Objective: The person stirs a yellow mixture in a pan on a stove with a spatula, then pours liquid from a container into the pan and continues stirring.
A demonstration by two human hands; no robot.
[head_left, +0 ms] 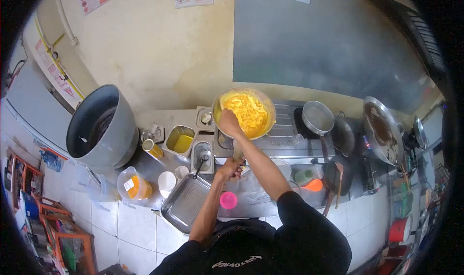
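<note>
Left hand (231, 169) is clamping the pan handle (237, 150), steadying it | right hand (229, 123) is curling over yellow food (249, 112), its hold unclear | pan (272, 112) is sitting at the back edge of the counter (150, 171).

On the steel bench (162, 116), a big grey pot (99, 127) stands at 9 o'clock. A jug of orange liquid (133, 184) and an empty steel tray (186, 202) lie toward 7 o'clock, with a pink lid (228, 200) just beside the tray. At 3 o'clock are a small saucepan (317, 118) and a brown-stained wok (382, 130).
</note>
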